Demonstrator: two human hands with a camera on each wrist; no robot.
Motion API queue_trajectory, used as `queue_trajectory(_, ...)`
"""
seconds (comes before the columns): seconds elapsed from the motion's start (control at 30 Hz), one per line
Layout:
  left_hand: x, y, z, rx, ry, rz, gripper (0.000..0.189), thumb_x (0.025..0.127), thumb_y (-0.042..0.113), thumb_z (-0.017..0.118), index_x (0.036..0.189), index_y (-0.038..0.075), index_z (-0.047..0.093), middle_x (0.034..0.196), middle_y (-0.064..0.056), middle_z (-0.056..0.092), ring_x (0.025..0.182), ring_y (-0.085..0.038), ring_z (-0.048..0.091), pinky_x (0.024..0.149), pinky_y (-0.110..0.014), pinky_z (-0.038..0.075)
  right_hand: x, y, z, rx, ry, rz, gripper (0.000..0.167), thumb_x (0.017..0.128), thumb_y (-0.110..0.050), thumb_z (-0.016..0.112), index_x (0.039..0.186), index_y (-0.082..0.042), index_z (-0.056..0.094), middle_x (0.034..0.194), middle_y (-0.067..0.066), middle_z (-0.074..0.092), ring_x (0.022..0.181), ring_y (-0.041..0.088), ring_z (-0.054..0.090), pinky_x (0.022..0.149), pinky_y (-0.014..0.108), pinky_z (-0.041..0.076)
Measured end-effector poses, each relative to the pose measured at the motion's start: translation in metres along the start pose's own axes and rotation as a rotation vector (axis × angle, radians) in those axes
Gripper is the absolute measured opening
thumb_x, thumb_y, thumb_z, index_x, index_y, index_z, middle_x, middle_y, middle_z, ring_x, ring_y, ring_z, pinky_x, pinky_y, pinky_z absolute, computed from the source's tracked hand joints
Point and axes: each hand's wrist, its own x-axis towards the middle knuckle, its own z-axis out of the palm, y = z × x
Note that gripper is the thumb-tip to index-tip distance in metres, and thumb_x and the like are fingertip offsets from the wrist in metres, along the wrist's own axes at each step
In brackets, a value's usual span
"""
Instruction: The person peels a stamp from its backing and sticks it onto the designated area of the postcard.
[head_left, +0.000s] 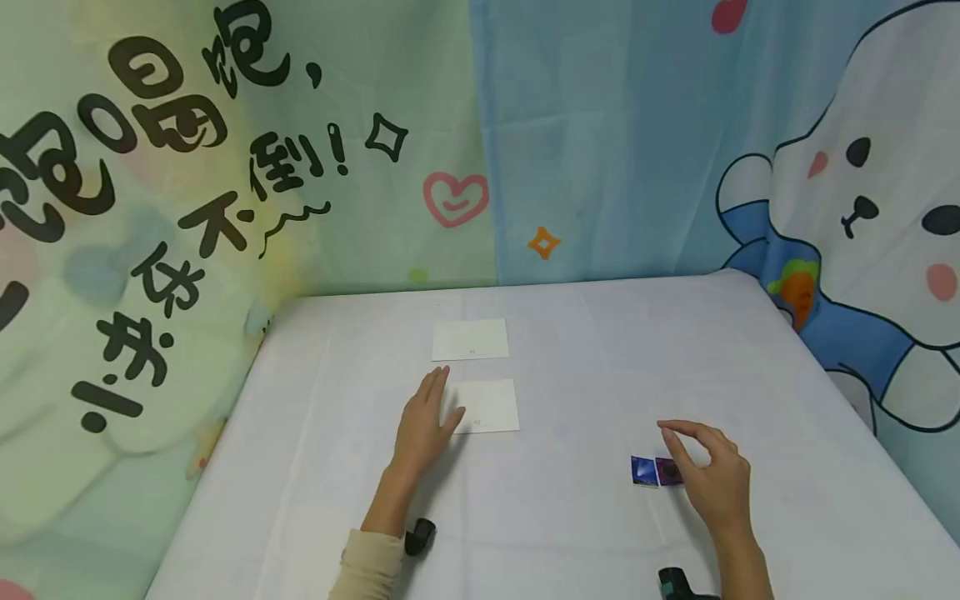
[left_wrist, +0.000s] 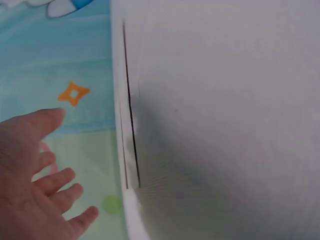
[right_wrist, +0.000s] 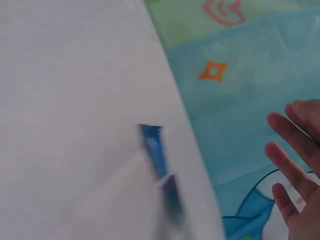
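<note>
My left hand (head_left: 420, 433) hovers over the left edge of the nearer white card (head_left: 491, 406), fingers extended and holding nothing. A second white card (head_left: 471, 340) lies just behind it, lined up with the first. In the left wrist view both cards appear edge-on as thin flat pieces. On the right, my right hand (head_left: 712, 479) is above two small glossy squares, one blue (head_left: 643, 471) and one dark purple (head_left: 666, 472), lying side by side. Its thumb and index finger come close together with nothing between them. The right wrist view shows the other fingers loosely spread.
A white cloth covers the table (head_left: 585, 350). Printed curtains (head_left: 600, 150) hang behind it and along both sides. Black wrist cameras (head_left: 420, 537) sit on both wrists, low over the cloth.
</note>
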Motion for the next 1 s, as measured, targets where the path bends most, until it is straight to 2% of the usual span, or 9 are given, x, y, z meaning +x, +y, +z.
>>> queue_trajectory(0.1, 0.000, -0.014, 0.007, -0.101, -0.093, -0.023, 0.073, 0.088, 0.029, 0.064, 0.146, 0.012, 0.024, 0.148, -0.012, 0.028, 0.131, -0.030, 0.031, 0.101, -0.047, 0.031, -0.012, -0.007, 0.001, 0.007, -0.079, 0.104, 0.014, 0.082, -0.022, 0.071, 0.096, -0.022, 0.071, 0.100, -0.004, 0.066, 0.101, 0.012, 0.054, 0.091, 0.046, 0.033)
queue_trajectory(0.17, 0.000, -0.024, 0.012, -0.164, -0.143, -0.020, 0.076, 0.088, 0.031, 0.064, 0.147, 0.012, 0.020, 0.150, -0.012, 0.023, 0.135, -0.028, 0.023, 0.105, -0.045, 0.025, -0.017, -0.013, -0.002, -0.001, -0.156, 0.160, 0.018, 0.082, -0.025, 0.071, 0.099, -0.020, 0.070, 0.105, 0.002, 0.064, 0.102, 0.020, 0.051, 0.088, 0.053, 0.032)
queue_trajectory(0.23, 0.000, -0.033, 0.017, -0.205, -0.171, -0.019, 0.079, 0.087, 0.032, 0.064, 0.147, 0.010, 0.018, 0.150, -0.012, 0.020, 0.137, -0.027, 0.019, 0.107, -0.044, 0.021, -0.021, -0.013, -0.005, -0.014, -0.216, 0.175, 0.024, 0.081, -0.027, 0.072, 0.103, -0.019, 0.069, 0.111, 0.007, 0.061, 0.104, 0.026, 0.050, 0.089, 0.055, 0.032)
queue_trajectory(0.3, 0.000, -0.041, 0.022, -0.210, -0.177, -0.011, 0.080, 0.086, 0.033, 0.064, 0.147, 0.008, 0.018, 0.150, -0.012, 0.020, 0.137, -0.027, 0.018, 0.108, -0.042, 0.019, -0.023, -0.010, -0.008, -0.025, -0.275, 0.169, 0.030, 0.080, -0.028, 0.073, 0.109, -0.019, 0.067, 0.119, 0.010, 0.058, 0.110, 0.030, 0.048, 0.091, 0.057, 0.031)
queue_trajectory(0.4, -0.001, -0.047, 0.025, -0.194, -0.153, 0.000, 0.079, 0.086, 0.034, 0.065, 0.146, 0.005, 0.021, 0.149, -0.012, 0.024, 0.136, -0.029, 0.021, 0.107, -0.043, 0.020, -0.024, -0.003, -0.013, -0.028, -0.365, 0.178, 0.040, 0.080, -0.031, 0.072, 0.117, -0.019, 0.063, 0.130, 0.012, 0.051, 0.120, 0.037, 0.042, 0.094, 0.060, 0.027)
queue_trajectory(0.6, -0.003, -0.043, 0.024, -0.083, -0.142, 0.017, 0.076, 0.088, 0.040, 0.060, 0.144, 0.002, 0.025, 0.148, -0.012, 0.026, 0.135, -0.026, 0.026, 0.106, -0.043, 0.024, -0.025, 0.003, -0.017, -0.071, -0.530, 0.221, 0.055, 0.079, -0.041, 0.070, 0.128, -0.021, 0.055, 0.140, 0.014, 0.040, 0.127, 0.051, 0.023, 0.091, 0.070, 0.017)
queue_trajectory(0.7, -0.006, -0.040, 0.025, -0.006, -0.160, 0.019, 0.077, 0.088, 0.045, 0.057, 0.144, 0.001, 0.026, 0.148, -0.012, 0.027, 0.135, -0.026, 0.026, 0.106, -0.043, 0.024, -0.026, 0.004, -0.017, -0.100, -0.555, 0.193, 0.055, 0.078, -0.040, 0.072, 0.127, -0.021, 0.056, 0.139, 0.016, 0.041, 0.126, 0.054, 0.020, 0.088, 0.071, 0.017)
queue_trajectory(0.8, -0.010, -0.039, 0.026, 0.055, -0.181, 0.024, 0.079, 0.088, 0.049, 0.055, 0.143, 0.001, 0.027, 0.148, -0.012, 0.027, 0.135, -0.026, 0.025, 0.106, -0.042, 0.023, -0.029, 0.006, -0.017, -0.104, -0.543, 0.152, 0.052, 0.077, -0.036, 0.073, 0.124, -0.020, 0.058, 0.136, 0.018, 0.044, 0.124, 0.056, 0.024, 0.088, 0.070, 0.020)
queue_trajectory(1.0, -0.012, -0.040, 0.027, 0.092, -0.199, 0.015, 0.077, 0.087, 0.049, 0.058, 0.142, 0.002, 0.031, 0.148, -0.011, 0.027, 0.136, -0.026, 0.023, 0.107, -0.041, 0.020, -0.032, 0.008, -0.013, -0.084, -0.492, 0.119, 0.048, 0.074, -0.030, 0.077, 0.119, -0.017, 0.062, 0.131, 0.020, 0.048, 0.121, 0.056, 0.029, 0.090, 0.067, 0.022)
